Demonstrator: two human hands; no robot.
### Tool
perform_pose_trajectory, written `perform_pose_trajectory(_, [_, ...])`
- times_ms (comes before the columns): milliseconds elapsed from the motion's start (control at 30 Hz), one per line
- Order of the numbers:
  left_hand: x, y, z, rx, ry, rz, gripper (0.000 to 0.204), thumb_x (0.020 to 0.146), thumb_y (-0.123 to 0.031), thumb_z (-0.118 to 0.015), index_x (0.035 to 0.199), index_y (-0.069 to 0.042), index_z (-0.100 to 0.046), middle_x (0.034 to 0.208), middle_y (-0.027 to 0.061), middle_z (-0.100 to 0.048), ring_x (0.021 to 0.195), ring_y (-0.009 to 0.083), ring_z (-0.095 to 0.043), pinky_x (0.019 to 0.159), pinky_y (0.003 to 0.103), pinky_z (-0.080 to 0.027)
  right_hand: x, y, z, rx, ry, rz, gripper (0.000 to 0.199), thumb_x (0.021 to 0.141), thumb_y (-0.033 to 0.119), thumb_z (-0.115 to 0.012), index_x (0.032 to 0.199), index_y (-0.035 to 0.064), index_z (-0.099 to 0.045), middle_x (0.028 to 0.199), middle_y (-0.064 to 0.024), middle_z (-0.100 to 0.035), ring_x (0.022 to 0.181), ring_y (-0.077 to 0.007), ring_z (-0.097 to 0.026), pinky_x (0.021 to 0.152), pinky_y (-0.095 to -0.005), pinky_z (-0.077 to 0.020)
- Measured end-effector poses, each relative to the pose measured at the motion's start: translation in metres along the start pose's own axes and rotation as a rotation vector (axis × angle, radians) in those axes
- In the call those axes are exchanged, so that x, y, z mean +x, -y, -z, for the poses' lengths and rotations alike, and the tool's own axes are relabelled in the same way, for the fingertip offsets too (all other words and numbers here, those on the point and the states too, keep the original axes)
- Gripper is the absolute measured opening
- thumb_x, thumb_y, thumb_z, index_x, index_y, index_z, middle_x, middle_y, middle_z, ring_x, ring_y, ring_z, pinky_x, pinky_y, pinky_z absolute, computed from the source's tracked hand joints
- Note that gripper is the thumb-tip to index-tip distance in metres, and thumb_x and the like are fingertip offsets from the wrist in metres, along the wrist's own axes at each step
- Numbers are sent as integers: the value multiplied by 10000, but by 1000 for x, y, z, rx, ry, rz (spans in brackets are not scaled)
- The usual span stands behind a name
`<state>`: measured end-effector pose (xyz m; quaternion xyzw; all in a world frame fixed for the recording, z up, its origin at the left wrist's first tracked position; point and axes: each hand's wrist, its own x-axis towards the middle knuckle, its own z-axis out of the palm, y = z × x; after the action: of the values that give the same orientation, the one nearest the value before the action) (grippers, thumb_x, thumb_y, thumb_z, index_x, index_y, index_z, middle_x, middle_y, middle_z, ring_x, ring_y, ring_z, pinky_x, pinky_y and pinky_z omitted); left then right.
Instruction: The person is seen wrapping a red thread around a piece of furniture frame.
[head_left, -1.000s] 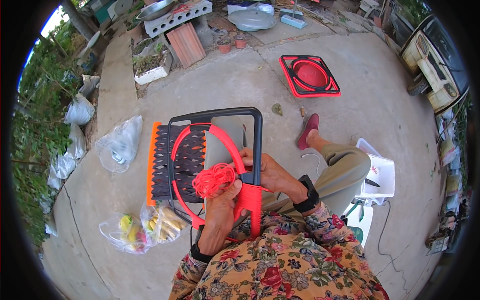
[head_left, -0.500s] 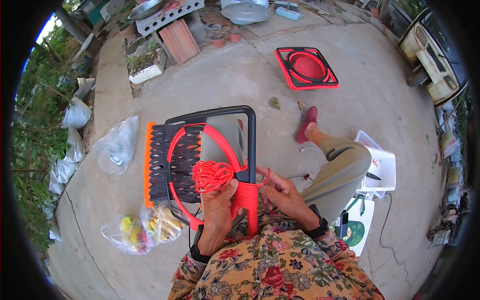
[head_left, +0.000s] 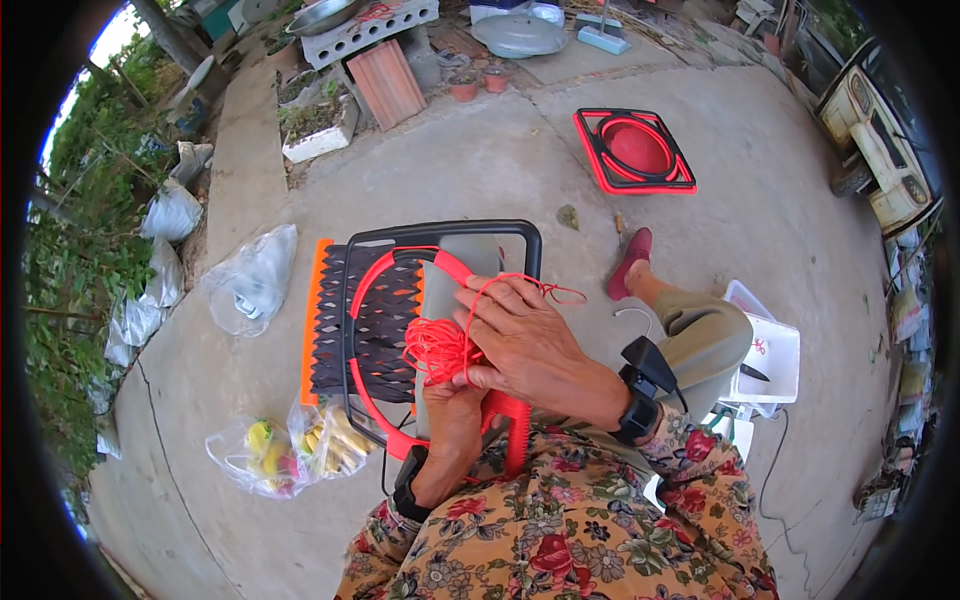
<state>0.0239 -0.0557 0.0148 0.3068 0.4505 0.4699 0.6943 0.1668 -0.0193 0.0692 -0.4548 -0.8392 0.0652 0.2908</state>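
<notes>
My left hand [head_left: 450, 425] grips a tangled bundle of red cord [head_left: 436, 350] from below. My right hand [head_left: 525, 335] lies over the bundle with a strand of the cord looped around its fingers; the loose end trails off to the right. Both hands hover over a black square frame [head_left: 440, 235] that holds a red hoop [head_left: 385, 275] and a black mesh panel with an orange edge [head_left: 315, 310]. A black band sits on each wrist.
A clear plastic bag [head_left: 250, 285] lies left of the frame; bags of yellow fruit [head_left: 295, 445] lie lower left. A red square frame with a bowl [head_left: 635, 150] sits beyond. A white box [head_left: 770, 350] stands at the right by my knee. Bricks, pots and a metal lid line the far edge.
My right hand has moved up and left over the cord bundle, drawing a strand around its fingers. The left hand keeps its hold on the bundle.
</notes>
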Motion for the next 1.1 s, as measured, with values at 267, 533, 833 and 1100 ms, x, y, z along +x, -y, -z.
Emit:
perform_pose_trajectory(267, [0, -16, -7, -215, -33, 119, 165, 894, -47, -599, 1053, -1, -589, 882, 76, -680, 636, 127, -625, 387, 247, -433, 14, -1, 5, 926, -72, -329, 235, 900, 197, -570, 1052, 19, -594, 793, -43, -604, 724, -149, -571, 736, -313, -477])
perform_pose_trajectory(533, [0, -17, -5, -232, -10, 172, 246, 886, -62, -635, 1114, 18, -586, 889, 68, -684, 678, 101, -633, 490, 216, -493, -31, -17, 70, 1006, 424, -555, 357, 845, 139, -704, 1159, 18, -584, 928, 33, -645, 796, -28, -557, 687, -198, -469])
perform_pose_trajectory(833, [4, -11, -4, -118, -31, 181, 230, 891, -80, -621, 1111, -21, -593, 882, 71, -682, 593, 119, -629, 363, 225, -425, -107, -67, 64, 895, 568, -888, 311, 780, 201, -734, 985, -2, -618, 852, -21, -635, 738, -80, -541, 673, -266, -459])
perform_pose_trajectory(1100, [2, -15, -2, -117, -19, 227, 221, 916, -144, -599, 1086, -3, -603, 841, 89, -682, 572, 137, -619, 356, 242, -394, -183, -126, 43, 204, 129, -1084, 290, 706, 140, -698, 928, -15, -593, 807, -202, -620, 743, -297, -598, 698, -380, -464])
